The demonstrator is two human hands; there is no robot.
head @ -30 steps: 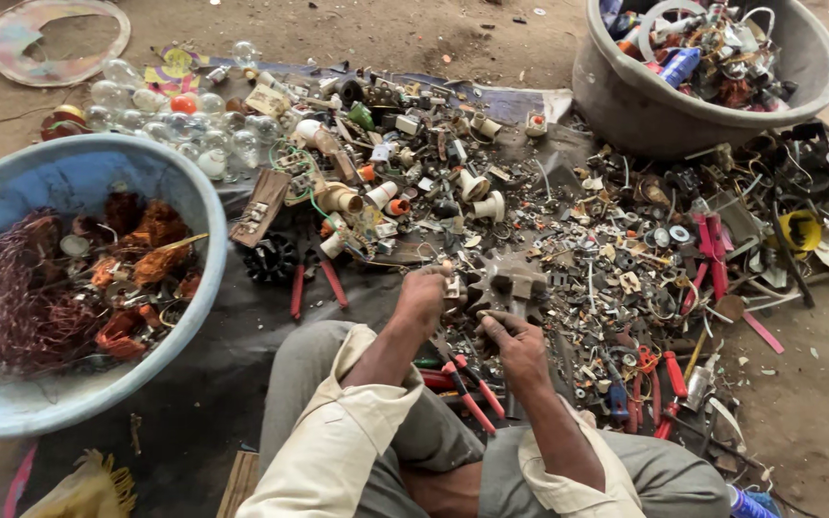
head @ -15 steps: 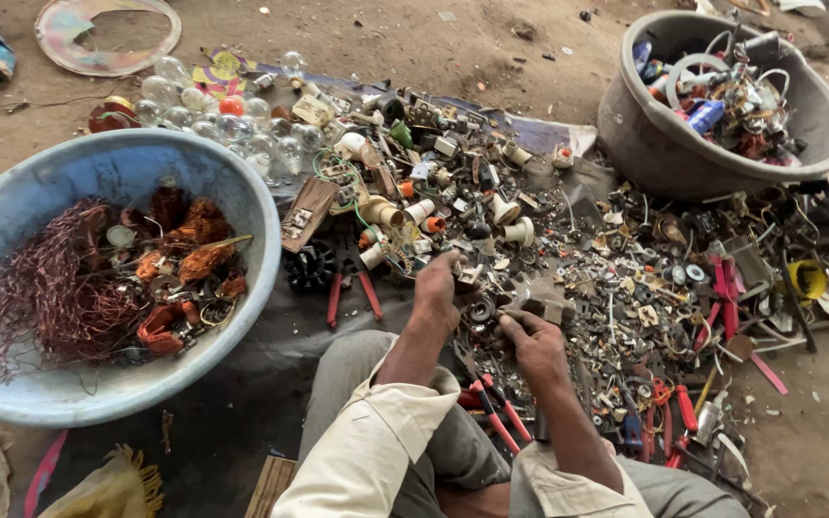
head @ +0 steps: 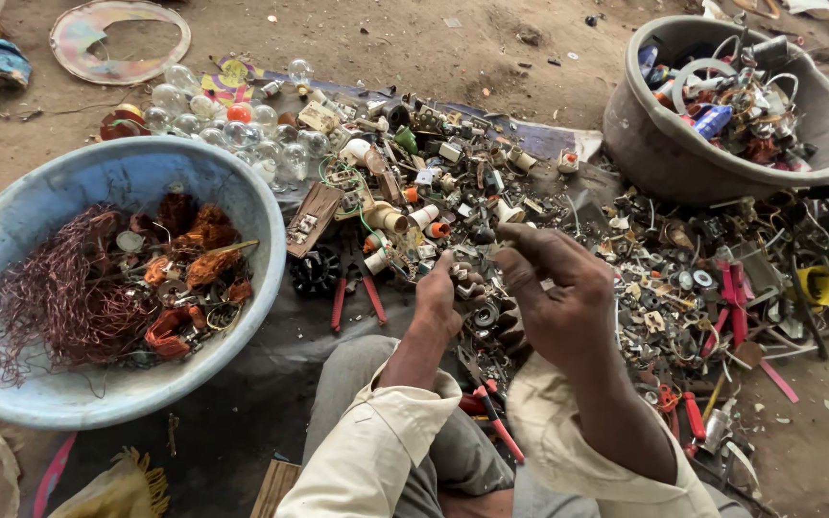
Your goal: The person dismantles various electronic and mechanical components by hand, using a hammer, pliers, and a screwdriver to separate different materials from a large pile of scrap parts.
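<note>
Small metal scrap part [head: 469,283] pinched in left hand [head: 438,302] fingers; right hand [head: 558,297] fingers curled, contents hidden.

Soft, even daylight falls on everything in front of me, bright enough to show colour without hard shadows; only a faint shade sits under my left hand [head: 437,302] and right hand [head: 558,297]. The glass bulbs [head: 242,129] catch small glints, and the blue basin [head: 11,230] has a pale sheen on its inner wall. The middle is sharp, my right hand slightly smeared, and the edges bow outward as through a wide lens.
</note>
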